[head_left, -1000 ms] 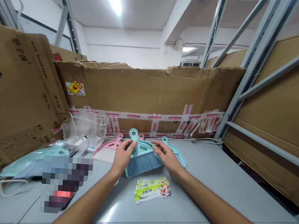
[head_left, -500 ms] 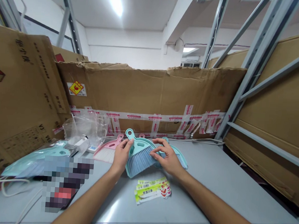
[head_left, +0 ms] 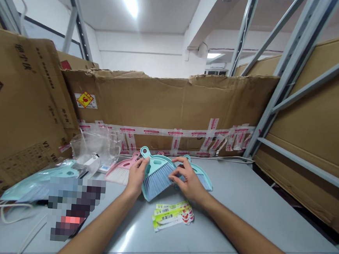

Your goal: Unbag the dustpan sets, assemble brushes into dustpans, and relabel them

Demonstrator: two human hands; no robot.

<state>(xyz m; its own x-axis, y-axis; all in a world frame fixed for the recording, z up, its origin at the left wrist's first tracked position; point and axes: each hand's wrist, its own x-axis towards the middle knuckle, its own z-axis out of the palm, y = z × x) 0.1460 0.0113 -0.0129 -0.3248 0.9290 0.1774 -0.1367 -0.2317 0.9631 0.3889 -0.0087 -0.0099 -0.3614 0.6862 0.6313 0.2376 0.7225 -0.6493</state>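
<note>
My left hand point(head_left: 138, 176) is closed around the neck of a teal hand brush point(head_left: 157, 179), whose blue bristles fan down and to the right. Behind it shows the rim of a matching teal dustpan; whether the two are clipped together I cannot tell. My right hand point(head_left: 186, 179) is at the right edge of the bristles, thumb and a finger pinched, another finger raised. What the pinch holds, if anything, is too small to make out. A pink brush and dustpan point(head_left: 121, 171) lie behind my left hand. Another teal brush set point(head_left: 203, 177) lies behind my right.
Printed green-and-white labels point(head_left: 172, 215) lie on the grey table point(head_left: 222, 240) below the brush. At left are a bagged teal set point(head_left: 40, 179), a blurred-out phone-like item point(head_left: 74, 217), white cables and clear plastic bags point(head_left: 96, 146). A taped cardboard wall point(head_left: 165, 103) closes the back.
The brush and my left hand have shifted very slightly left. My right thumb and finger have drawn closer together at the bristles' edge.
</note>
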